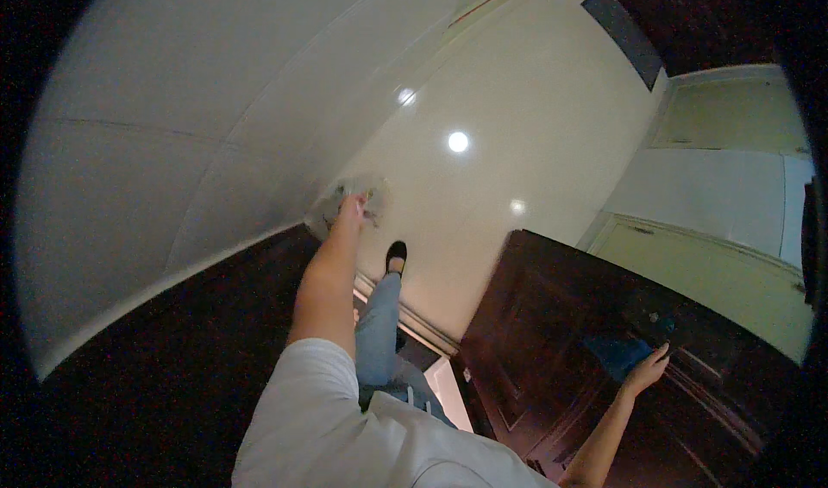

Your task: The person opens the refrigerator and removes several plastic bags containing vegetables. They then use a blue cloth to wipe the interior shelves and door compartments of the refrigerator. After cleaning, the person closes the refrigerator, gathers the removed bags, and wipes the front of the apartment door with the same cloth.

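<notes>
Stretched out ahead, my left hand [356, 204] grips a clear plastic bag [378, 193], whose contents I cannot make out. The bag hangs above the floor, close to the foot of the wall. At the lower right my right hand [649, 369] is at the panelled dark wooden door [550, 307], its thumb and fingers near the dim door handle [661, 320]. A dark blue thing, perhaps a cloth or bag [618, 353], lies beside and partly behind this hand; I cannot tell whether the hand holds it.
A shiny cream floor [491, 87] stretches ahead, with a grey wall [181, 99] on the left. Pale green cabinet doors [698, 255] stand at the right, and a dark mat [624, 38] lies farther off. My shoe [396, 252] is just past the door threshold [427, 325].
</notes>
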Demonstrator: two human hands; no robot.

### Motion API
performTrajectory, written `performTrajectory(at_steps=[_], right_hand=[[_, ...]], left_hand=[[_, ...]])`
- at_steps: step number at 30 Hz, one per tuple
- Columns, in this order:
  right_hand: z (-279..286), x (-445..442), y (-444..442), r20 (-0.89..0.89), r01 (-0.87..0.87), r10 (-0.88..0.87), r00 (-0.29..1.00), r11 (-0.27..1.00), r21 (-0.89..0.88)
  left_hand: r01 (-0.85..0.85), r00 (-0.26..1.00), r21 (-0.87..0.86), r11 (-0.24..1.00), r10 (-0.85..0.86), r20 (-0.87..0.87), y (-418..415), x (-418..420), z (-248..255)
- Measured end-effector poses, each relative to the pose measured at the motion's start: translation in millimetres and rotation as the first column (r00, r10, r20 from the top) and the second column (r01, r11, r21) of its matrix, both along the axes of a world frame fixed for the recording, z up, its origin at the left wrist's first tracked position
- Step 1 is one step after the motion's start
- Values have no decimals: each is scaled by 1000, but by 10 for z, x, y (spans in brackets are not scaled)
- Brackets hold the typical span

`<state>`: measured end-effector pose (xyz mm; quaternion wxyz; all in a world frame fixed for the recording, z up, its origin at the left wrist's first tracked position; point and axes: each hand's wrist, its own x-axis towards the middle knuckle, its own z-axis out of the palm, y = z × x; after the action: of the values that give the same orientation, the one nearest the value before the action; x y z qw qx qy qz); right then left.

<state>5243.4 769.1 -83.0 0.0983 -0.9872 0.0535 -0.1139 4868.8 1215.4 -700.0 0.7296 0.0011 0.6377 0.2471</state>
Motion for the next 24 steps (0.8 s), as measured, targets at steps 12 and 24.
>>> performTrajectory(at_steps=[12, 24], right_hand=[[121, 138, -707, 77, -10, 8, 997, 1000, 29], [67, -64, -1214, 165, 126, -123, 979, 992, -9]], left_hand=[[-299, 952, 87, 950, 290, 99, -32, 110, 55], [-211, 959, 103, 972, 185, 216, 180, 689, 699]])
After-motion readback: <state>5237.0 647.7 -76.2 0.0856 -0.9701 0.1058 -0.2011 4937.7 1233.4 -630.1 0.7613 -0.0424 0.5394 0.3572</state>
